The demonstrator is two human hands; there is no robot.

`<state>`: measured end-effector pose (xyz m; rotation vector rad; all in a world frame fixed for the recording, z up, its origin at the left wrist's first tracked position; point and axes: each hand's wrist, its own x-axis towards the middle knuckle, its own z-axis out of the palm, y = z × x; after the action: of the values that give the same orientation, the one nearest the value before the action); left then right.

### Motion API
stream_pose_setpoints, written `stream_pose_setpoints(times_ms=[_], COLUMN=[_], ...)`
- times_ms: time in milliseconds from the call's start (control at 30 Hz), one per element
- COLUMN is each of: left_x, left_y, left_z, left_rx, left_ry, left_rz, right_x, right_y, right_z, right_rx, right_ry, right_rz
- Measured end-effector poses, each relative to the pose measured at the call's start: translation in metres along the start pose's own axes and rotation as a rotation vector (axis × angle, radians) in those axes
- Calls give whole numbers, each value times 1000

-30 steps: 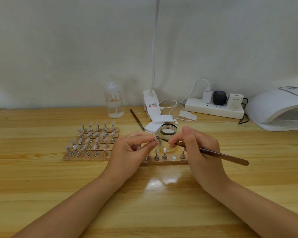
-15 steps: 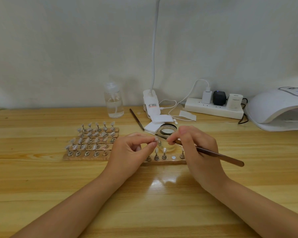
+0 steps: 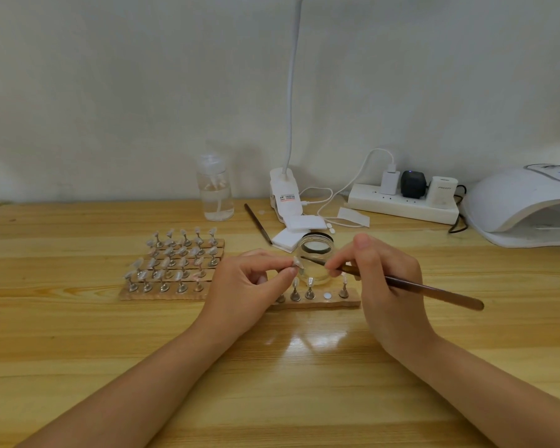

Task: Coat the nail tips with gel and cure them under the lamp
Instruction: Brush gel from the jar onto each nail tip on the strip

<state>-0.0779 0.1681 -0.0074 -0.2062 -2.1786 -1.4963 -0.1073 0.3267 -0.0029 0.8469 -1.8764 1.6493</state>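
In the head view, a small pale nail tip (image 3: 296,262) on a short metal stand is pinched between the thumb and forefinger of the left hand (image 3: 243,286), raised just above the near wooden strip (image 3: 317,303). The tip looks translucent and glossy; finer detail cannot be told. A long brown brush (image 3: 401,282) is gripped like a pen by the closed fingers of the right hand (image 3: 385,286), its thin point laid at the nail tip. Directly behind the two hands a clear jar (image 3: 316,253) with a dark rim is stood open on the table (image 3: 78,350). On the strip, more tips on stands are set upright, and one white round spot is seen bare. To the left, a larger block of tips (image 3: 172,263) is lined in rows. The white curing lamp (image 3: 524,205) is placed at the far right; its lit display is too blurred to read. On a white charger (image 3: 443,195) in the power strip (image 3: 401,208), "PISEN" can be read faintly.
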Motion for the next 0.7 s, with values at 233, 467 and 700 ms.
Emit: stream_pose_setpoints(times_ms=[233, 467, 700], left_x=[0, 0, 0], left_y=[-1, -1, -1], left_z=[0, 0, 0], left_rx=[-21, -15, -20], left_ry=[15, 5, -2], left_rz=[-14, -19, -22], right_x=[0, 0, 1], right_y=[2, 1, 2], right_z=[3, 0, -1], right_rx=[-89, -46, -29], right_ry=[-42, -26, 1], right_rz=[-38, -21, -50])
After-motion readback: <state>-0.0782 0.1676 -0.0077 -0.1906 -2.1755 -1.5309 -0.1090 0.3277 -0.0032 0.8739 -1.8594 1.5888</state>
